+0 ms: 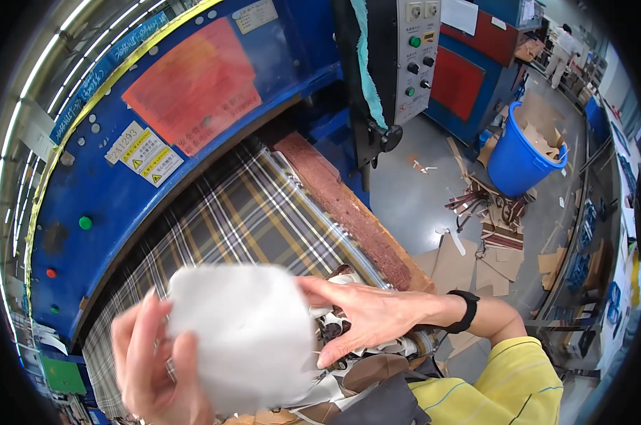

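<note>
In my left hand [154, 361] is a pale grey-white flat piece [242, 333] with rounded corners, gripped at its left side. It is raised close to the camera and slightly blurred; its material is unclear. My right hand [366, 308] reaches the piece's right edge, thumb and forefinger spread wide, the forefinger's tip partly hidden by it. A dark band circles the right wrist. Below both hands lies plaid fabric [242, 212] in layers, brown, yellow and white. Patterned scraps [338, 329] and brown and white cut pieces [373, 372] lie under and beside my right hand.
A blue machine beam [87, 177] with a red panel arches over the fabric. Along the fabric's right runs a worn reddish board [348, 212]. A control box [416, 64] hangs ahead. Rightward stand a blue bin [508, 159] and floor cardboard [490, 273]; a person [562, 53] is far off.
</note>
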Demonstrator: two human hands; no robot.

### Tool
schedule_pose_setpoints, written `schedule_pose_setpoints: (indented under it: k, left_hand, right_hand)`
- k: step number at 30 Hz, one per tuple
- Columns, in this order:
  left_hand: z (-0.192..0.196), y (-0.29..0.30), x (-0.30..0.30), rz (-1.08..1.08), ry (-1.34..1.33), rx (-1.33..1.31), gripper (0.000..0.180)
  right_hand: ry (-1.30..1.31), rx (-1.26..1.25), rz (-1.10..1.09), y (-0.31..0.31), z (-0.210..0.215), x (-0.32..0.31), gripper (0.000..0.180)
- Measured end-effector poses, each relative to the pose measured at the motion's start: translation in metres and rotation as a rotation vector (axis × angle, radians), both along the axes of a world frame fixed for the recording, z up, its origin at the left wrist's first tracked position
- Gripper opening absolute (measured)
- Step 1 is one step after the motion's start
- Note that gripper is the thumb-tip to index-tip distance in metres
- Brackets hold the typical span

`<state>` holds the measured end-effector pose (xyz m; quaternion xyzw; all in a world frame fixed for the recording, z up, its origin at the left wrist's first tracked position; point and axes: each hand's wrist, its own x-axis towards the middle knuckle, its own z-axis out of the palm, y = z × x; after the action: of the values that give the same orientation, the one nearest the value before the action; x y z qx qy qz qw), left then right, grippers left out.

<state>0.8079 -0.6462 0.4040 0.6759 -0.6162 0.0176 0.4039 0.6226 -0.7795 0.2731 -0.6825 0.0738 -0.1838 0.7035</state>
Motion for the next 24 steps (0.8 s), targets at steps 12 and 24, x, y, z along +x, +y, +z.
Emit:
schedule_pose_setpoints:
  k: [12, 24]
  left_hand:
    - [-0.1, -0.137, -0.048, -0.332, 0.123, 0.036, 0.07]
    - [-0.186, -0.147, -0.052, -0.866, -0.808, 0.332, 0.059]
  right_hand:
    - [0.069, 0.065, -0.849, -0.046, 0.002, -0.09, 0.026]
    - [0.233, -0.268, -1.191, -0.077, 0.002, -0.164, 0.023]
